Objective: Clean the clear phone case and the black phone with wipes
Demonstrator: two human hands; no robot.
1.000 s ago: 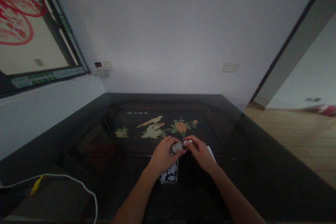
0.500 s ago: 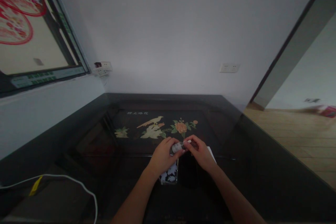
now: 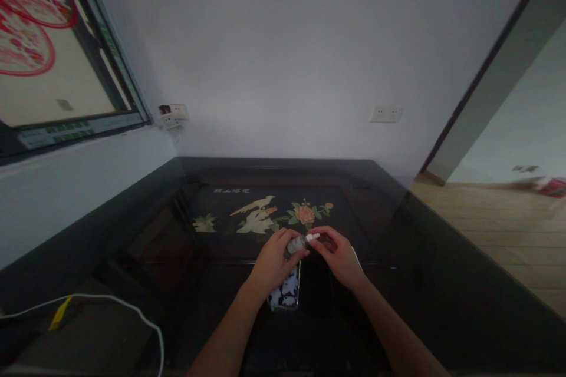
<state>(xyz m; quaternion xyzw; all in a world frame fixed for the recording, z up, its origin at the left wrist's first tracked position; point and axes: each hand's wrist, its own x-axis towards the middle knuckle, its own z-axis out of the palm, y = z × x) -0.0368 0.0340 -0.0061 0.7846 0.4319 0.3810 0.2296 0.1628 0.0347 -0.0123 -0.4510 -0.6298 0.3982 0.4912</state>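
Note:
My left hand point(image 3: 278, 256) is wrapped round a small clear bottle point(image 3: 295, 244) with a whitish label, held tilted with its top to the right. A white pointed cap point(image 3: 313, 237) sticks out at the bottle's top. My right hand point(image 3: 336, 252) has its thumb and forefinger closed at this cap; the other fingers are curled. Below my left hand lies a phone case point(image 3: 285, 293) with a black-and-white blotched pattern, partly covered by the hand. A dark flat thing point(image 3: 317, 291), hard to make out, lies to its right. The edge of something white point(image 3: 356, 257) shows behind my right hand.
The dark glossy table point(image 3: 424, 294) bears a bird-and-flower picture point(image 3: 256, 218). A white cable point(image 3: 128, 304) with a yellow tag point(image 3: 60, 313) runs along the left. Wall sockets point(image 3: 386, 114) are on the wall behind; a window point(image 3: 66, 70) stands at the left.
The right fingers have shifted slightly, and more of the white cap shows between the hands. The bottle has turned a little in my left hand. The phone case lies as before.

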